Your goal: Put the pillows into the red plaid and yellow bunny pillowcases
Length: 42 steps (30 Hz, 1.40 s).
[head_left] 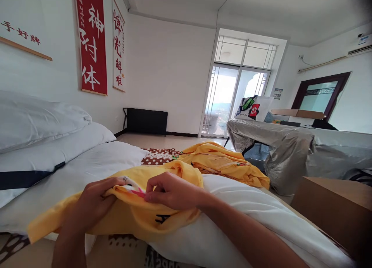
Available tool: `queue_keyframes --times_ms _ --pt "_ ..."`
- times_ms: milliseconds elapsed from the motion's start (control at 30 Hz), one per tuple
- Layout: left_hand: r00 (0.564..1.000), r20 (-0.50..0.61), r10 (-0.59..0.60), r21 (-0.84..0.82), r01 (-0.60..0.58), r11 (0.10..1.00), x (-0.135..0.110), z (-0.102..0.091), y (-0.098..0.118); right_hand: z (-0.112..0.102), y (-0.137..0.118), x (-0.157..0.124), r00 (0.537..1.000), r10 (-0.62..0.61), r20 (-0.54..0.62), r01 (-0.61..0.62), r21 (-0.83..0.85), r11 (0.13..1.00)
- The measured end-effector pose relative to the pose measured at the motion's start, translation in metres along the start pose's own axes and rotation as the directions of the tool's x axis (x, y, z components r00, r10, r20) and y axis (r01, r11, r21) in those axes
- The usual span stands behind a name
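Note:
A yellow cloth piece (128,221) with black print lies across my lower view, over white bedding. A sleeve-like end of it points left. My left hand (94,202) is closed on a fold of this cloth, thumb and fingers pinching its upper edge. Just right of that, my right hand (173,190) is closed in a pinch on a small bright pink pointed thing (138,192). Its tip lies against the cloth by a white printed patch; my fingers cover the rest, so its kind is unclear.
White pillows (43,120) are piled at the left. Beyond my hands lies a heap of yellow cloth (221,159) beside a brown dotted cover (151,155). A cardboard box (334,206) stands at the right, near a table under silvery plastic sheeting (285,144).

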<state>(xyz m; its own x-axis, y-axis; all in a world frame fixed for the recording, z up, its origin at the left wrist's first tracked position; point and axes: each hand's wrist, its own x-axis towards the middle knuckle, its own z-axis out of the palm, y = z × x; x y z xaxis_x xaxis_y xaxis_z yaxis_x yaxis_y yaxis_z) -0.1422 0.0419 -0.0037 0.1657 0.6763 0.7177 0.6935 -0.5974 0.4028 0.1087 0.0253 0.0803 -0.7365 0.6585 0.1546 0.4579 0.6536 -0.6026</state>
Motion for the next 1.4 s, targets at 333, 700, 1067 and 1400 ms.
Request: queue_keyframes --times_ms 333,700,1067,1400 --pt "0.976 -0.115 0.185 0.037 -0.182 0.983 -0.003 -0.003 0.005 0.022 0.007 0.006 0.958 -0.186 -0.219 -0.022 -0.701 0.712" --pt "0.944 -0.008 0.331 0.582 -0.264 0.769 -0.008 0.017 0.050 0.011 0.003 0.004 0.918 -0.189 -0.348 0.075 -0.316 0.946" --pt "0.972 0.224 -0.065 0.171 0.026 0.985 0.001 0.012 0.036 0.055 0.010 -0.034 0.751 -0.657 -0.071 0.170 -0.940 0.296" --pt "0.902 0.402 -0.155 0.000 0.169 0.986 0.002 0.002 0.030 0.061 0.019 -0.038 0.808 -0.585 -0.068 0.202 -0.901 0.384"
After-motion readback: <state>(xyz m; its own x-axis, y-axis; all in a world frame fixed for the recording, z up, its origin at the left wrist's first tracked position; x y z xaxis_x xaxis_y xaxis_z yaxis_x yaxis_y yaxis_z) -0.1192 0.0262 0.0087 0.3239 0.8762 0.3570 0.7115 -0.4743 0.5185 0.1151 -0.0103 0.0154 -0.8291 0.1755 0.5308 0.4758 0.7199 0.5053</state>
